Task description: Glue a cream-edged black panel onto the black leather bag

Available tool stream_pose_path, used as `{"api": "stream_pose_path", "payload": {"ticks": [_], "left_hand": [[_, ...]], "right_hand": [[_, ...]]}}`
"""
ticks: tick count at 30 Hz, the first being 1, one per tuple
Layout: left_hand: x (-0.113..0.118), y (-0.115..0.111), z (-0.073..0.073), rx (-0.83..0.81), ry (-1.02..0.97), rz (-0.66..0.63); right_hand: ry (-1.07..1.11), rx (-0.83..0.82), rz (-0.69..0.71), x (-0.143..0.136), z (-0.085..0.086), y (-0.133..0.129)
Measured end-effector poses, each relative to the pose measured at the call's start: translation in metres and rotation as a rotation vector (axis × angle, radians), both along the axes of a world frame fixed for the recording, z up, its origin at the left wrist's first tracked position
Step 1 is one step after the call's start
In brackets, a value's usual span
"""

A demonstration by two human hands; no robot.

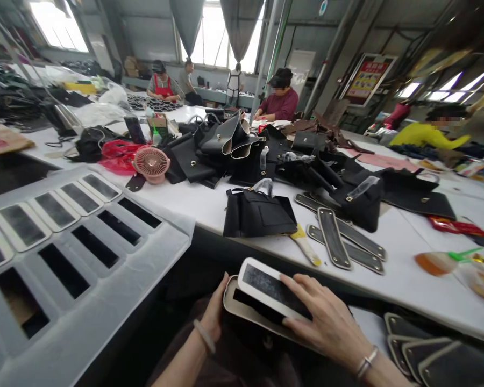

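Two bare hands work at the near edge of the table in my feed. With the right hand [326, 317] I have a white-edged panel [262, 279] pinched, fingers over its dark face and thumb along the near side; it sits tilted above the mouth of a cream-rimmed bag [242, 307]. My left hand [210, 317] lies against the bag's end, thumb up by the rim; its other fingers are mostly hidden, so I can't say how tightly they are curled. On the bag's dark front I see a small emblem [268, 342], too dim to read. The red wall poster [367, 79] carries yellow lettering, too small for me to decipher. Beyond my hands, a black handbag [260, 214] stands beside a brush [306, 246] and studded straps [334, 238]; similar panels line the sheet [145, 269] at left.
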State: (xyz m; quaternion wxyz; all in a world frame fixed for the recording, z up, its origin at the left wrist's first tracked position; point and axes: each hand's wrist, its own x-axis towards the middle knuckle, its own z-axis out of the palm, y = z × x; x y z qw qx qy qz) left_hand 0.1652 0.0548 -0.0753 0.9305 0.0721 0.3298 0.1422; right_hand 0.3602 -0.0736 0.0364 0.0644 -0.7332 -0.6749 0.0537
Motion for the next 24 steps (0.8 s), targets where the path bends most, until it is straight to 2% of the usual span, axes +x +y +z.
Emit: {"api": "stream_pose_path", "payload": {"ticks": [3, 6, 8, 12, 14, 18, 24], "left_hand": [[0.001, -0.001, -0.005, -0.031, 0.004, 0.018], [0.001, -0.002, -0.007, 0.005, 0.007, 0.037], [0.001, -0.001, -0.005, 0.027, 0.015, 0.036], [0.001, -0.001, 0.001, 0.050, 0.033, 0.052], [0.000, -0.001, 0.002, 0.038, 0.026, 0.042], [-0.002, -0.001, 0.004, -0.013, -0.004, 0.004], [0.001, -0.002, 0.005, -0.041, 0.039, -0.014]], "right_hand": [[-0.126, 0.133, 0.022, 0.001, -0.005, 0.000], [-0.259, 0.279, 0.015, -0.003, -0.005, 0.000], [-0.297, 0.308, 0.047, -0.008, -0.005, 0.000], [-0.245, 0.170, 0.147, -0.017, -0.009, 0.000], [-0.235, 0.122, 0.102, -0.019, -0.012, 0.000], [-0.226, 0.134, 0.024, -0.018, -0.017, -0.004], [-0.092, 0.021, 0.141, -0.016, -0.025, -0.011]]}}
